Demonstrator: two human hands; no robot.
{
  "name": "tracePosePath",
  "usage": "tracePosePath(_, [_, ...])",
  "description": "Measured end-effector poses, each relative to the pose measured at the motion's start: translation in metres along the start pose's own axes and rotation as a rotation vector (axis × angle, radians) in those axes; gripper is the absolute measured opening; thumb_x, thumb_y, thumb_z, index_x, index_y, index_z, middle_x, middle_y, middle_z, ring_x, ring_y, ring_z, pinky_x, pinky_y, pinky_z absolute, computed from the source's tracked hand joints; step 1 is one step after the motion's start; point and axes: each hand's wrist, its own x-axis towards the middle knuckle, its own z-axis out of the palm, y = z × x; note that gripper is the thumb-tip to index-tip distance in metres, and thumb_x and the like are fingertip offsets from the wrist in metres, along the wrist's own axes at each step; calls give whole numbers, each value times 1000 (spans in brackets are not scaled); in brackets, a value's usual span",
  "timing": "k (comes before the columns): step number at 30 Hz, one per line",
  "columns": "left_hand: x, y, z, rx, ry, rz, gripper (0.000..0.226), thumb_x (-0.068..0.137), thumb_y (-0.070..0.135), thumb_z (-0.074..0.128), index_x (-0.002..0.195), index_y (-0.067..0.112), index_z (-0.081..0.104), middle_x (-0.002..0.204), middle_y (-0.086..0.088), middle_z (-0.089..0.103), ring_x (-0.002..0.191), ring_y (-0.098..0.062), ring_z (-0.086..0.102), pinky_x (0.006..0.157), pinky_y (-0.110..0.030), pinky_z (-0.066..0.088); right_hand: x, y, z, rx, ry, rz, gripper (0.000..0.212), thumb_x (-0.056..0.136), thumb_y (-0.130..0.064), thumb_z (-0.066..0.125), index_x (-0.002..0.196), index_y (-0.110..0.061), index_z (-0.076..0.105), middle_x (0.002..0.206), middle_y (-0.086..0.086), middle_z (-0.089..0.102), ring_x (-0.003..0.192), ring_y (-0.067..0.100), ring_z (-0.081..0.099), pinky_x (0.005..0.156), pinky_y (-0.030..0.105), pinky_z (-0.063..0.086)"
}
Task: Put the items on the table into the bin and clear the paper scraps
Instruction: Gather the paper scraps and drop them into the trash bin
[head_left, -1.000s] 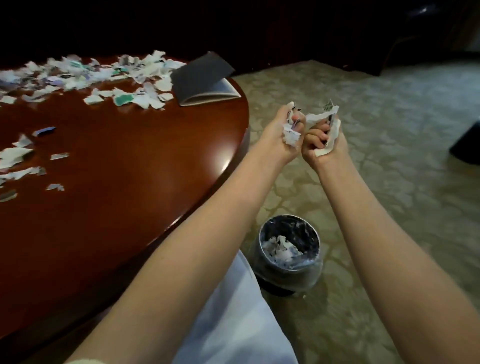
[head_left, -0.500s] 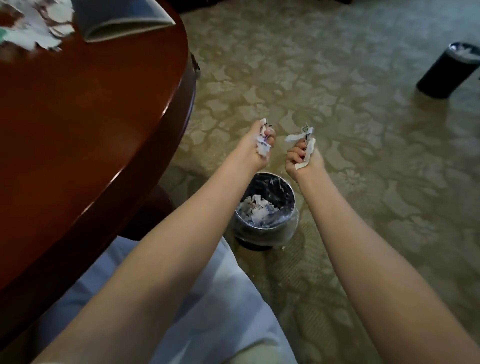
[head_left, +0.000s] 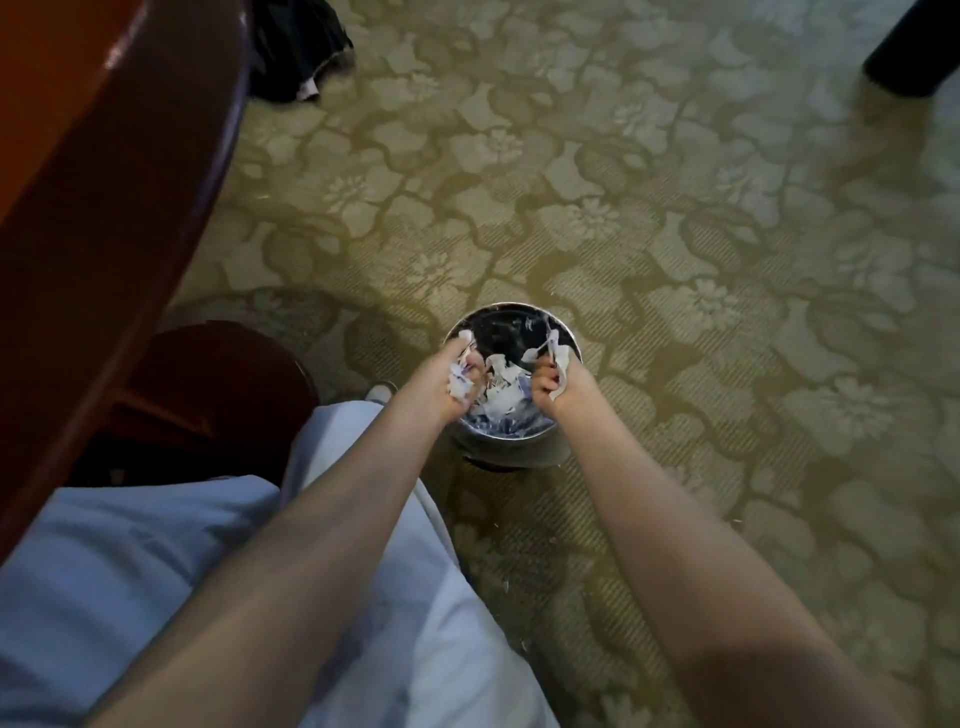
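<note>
We look straight down, and both our hands hang right over the open mouth of the bin (head_left: 519, 451), which stands on the flowered carpet (head_left: 675, 234) just beyond our knees. Our left hand (head_left: 445, 378) is curled tight round a wad of white paper scraps (head_left: 459, 383), at the bin's left rim. Our right hand (head_left: 560, 383) is a fist too, gripping a crumpled paper strip (head_left: 555, 349) that sticks out above the knuckles, over the right rim. Between the two fists we see a heap of torn paper (head_left: 500, 401) lying inside the bin. The glossy red-brown table (head_left: 104, 182) curves along the left edge. Our pale blue clothing (head_left: 130, 561) fills the near left corner, and a dark round object (head_left: 914, 52) sits far right.
</note>
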Motion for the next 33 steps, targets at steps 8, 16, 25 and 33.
tracePosePath(8, [37, -6, -8, 127, 205, -71, 35, 99, 21, 45, 66, 9, 41, 32, 1, 46, 21, -4, 41, 25, -12, 31, 45, 3, -14, -167, 216, 90, 34, 101, -25, 38, 70, -10, 42, 57, 0, 38, 17, 3, 28, 21, 12, 16])
tracePosePath(16, [78, -3, 15, 210, 269, -152, 23, 96, 20, 50, 80, 4, 55, 86, -3, 60, 74, -8, 59, 50, -11, 47, 60, -2, -17, -72, 363, 147, 25, 97, -23, 48, 87, -1, 53, 80, 11, 46, 42, 12, 48, 26, 11, 32])
tracePosePath(25, [82, -7, 22, 241, 295, -111, 34, 100, 18, 40, 70, 4, 50, 44, -7, 59, 44, -15, 55, 40, -21, 49, 45, -5, -20, -142, 298, 97, 37, 98, -15, 45, 134, -4, 44, 137, 18, 44, 123, 30, 50, 86, 33, 48])
tracePosePath(33, [71, -6, 24, 199, 266, -40, 27, 99, 26, 38, 109, 3, 49, 102, -16, 52, 93, -31, 54, 92, -42, 44, 37, -5, -22, -155, 248, 68, 44, 100, -17, 39, 142, -4, 34, 139, 22, 43, 127, 32, 47, 99, 36, 44])
